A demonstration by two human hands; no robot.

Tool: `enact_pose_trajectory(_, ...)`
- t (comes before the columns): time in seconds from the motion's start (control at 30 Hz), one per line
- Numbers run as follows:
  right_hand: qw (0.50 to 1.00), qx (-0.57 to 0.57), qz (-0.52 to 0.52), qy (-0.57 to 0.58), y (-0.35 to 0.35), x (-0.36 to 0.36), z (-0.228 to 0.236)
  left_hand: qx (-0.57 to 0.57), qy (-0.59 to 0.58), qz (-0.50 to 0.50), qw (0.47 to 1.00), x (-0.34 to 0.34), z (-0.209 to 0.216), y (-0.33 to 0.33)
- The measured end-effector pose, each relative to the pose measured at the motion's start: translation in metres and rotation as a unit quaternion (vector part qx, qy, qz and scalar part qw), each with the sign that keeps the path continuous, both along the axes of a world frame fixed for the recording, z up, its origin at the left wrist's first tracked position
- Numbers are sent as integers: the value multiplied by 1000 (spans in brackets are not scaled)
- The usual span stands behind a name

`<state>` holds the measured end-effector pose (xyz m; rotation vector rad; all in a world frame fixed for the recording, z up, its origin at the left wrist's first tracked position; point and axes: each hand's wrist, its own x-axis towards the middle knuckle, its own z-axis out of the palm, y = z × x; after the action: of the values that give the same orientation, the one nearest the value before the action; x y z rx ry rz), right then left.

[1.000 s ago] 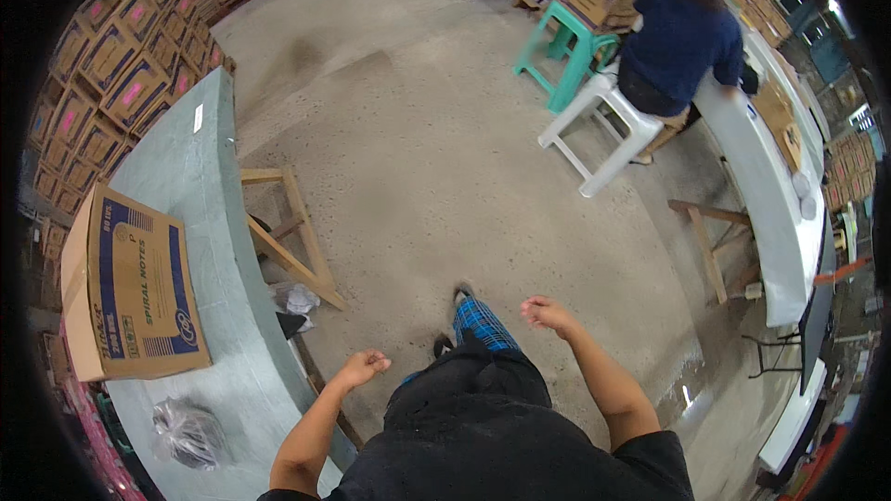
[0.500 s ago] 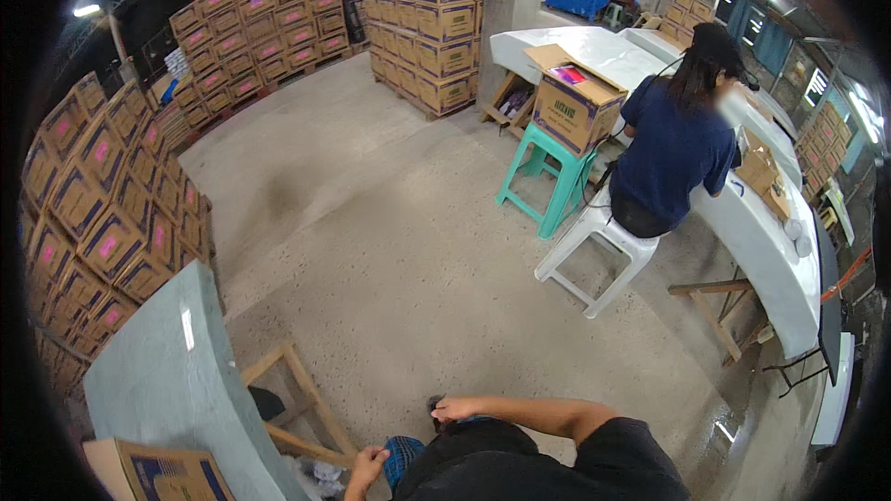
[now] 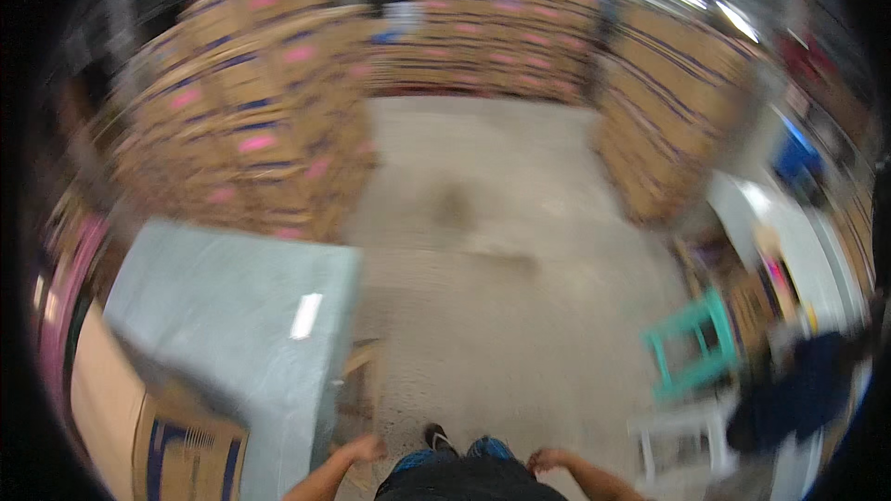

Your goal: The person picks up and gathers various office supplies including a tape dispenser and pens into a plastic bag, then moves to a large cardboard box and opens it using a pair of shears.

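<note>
Left hand: the bare left hand (image 3: 365, 448) hangs just beside the right edge of the pale grey-blue, flat-topped table (image 3: 232, 269). Fingers look curled; nothing shows in them. Blur; cannot tell loose from clenched.
Right hand: the bare right hand (image 3: 551, 459) is out at the body's right side, near the blue plaid shorts (image 3: 492, 448). Fingers bent inward, no object seen; tightness cannot be told.
Box on table: brown cardboard box with dark blue printed panels (image 3: 190, 450), on the table's near left part, cut by the rim of view. Well apart from both hands.
Table: white rectangular label (image 3: 305, 315) on its top; light wooden trestle leg (image 3: 367, 371) under the right edge.
View shift: swung left since half a second ago. More tabletop shows; the seated co-worker in a dark blue top (image 3: 798, 394) has slid to the right rim.
Hand shift: right hand was across the waist, now out to the side. Meaning, as judged: walking or turning, nothing being handled.
Right side: green plastic stool (image 3: 696, 343), white plastic stool (image 3: 682, 441) beside the co-worker.
Ahead: bare grey concrete floor (image 3: 483, 315) between tall stacks of brown cartons with pink labels (image 3: 269, 111) and a blurred brown carton stack (image 3: 668, 111).
</note>
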<state>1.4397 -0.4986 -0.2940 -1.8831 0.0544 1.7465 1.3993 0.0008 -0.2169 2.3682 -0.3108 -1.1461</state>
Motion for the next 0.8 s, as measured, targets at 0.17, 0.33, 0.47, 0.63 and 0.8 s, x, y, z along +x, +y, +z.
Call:
enact_pose_trajectory(0.17, 963, 22, -32, -265, 97, 154, 35, -91, -253, 278, 922, 57, 81, -18)
enact_pose_trajectory(0.33, 844, 68, 128, -517, 297, 248, 179, -79, -265, 510, 815, 4, 132, -25)
enact_pose_trajectory(0.47, 703, 486, 173, -490, 449, 282, 224, -110, -286, 686, 660, -66, 152, -57)
enact_pose_trajectory(0.63, 611, 618, 216, -445, 604, 148, 299, 4, -313, 844, 435, -135, 115, -135)
enact_pose_trajectory(0.8, 358, 882, 103, -288, 593, -62, 393, 19, -255, 930, 266, -188, 107, -206)
